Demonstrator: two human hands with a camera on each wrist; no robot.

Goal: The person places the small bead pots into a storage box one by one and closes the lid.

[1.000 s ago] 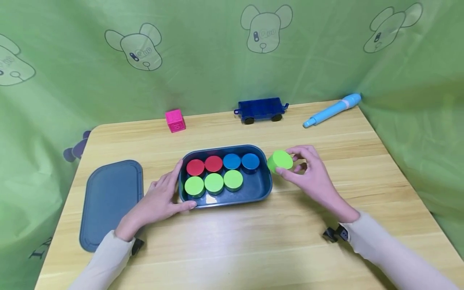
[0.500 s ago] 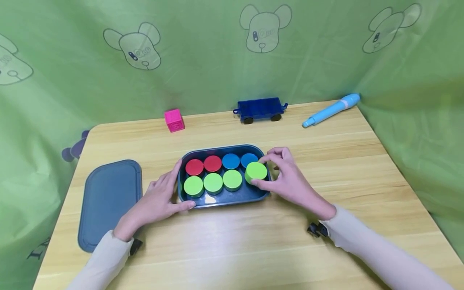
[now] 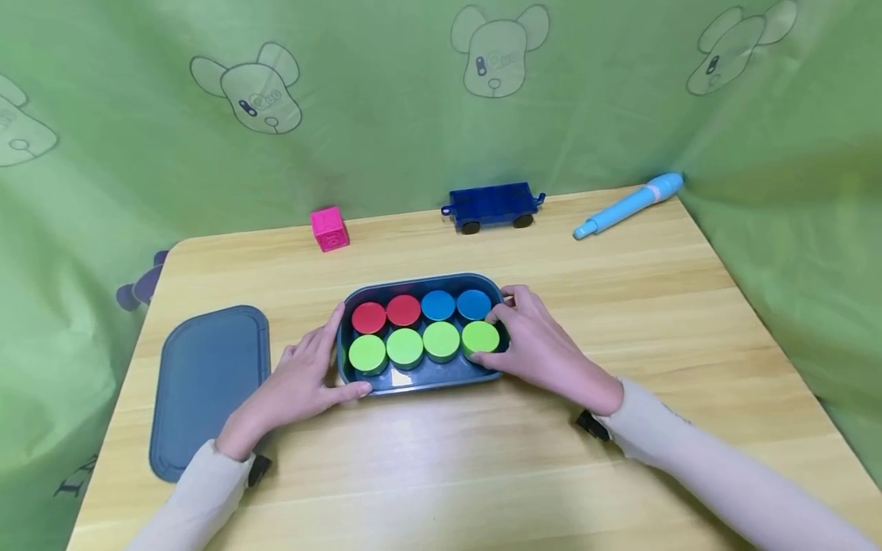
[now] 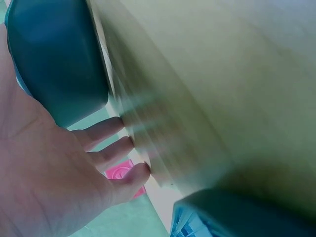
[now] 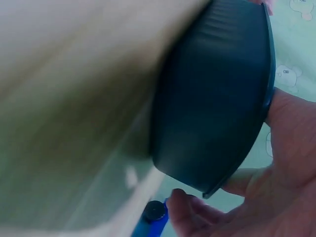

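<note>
In the head view a dark blue oblong box stands on the table. Two red cylinders, two blue cylinders and a front row of light green cylinders sit upright inside it. With thumb and index finger, my right hand pinches the rightmost light green cylinder, within the box's right end. My left hand rests against the box's left end, its index finger along the side and its thumb at the front edge. The wrist views show the box's outer walls; the cylinders are hidden there.
A flat dark blue lid lies left of the box. Along the back edge are a pink cube, a blue toy wagon and a light blue pen-shaped toy. Green printed cloth hangs behind the table.
My right hand has carried the light green cylinder leftward from outside the box and lowered it into the front right corner. My left hand has stayed at the box's left end.
</note>
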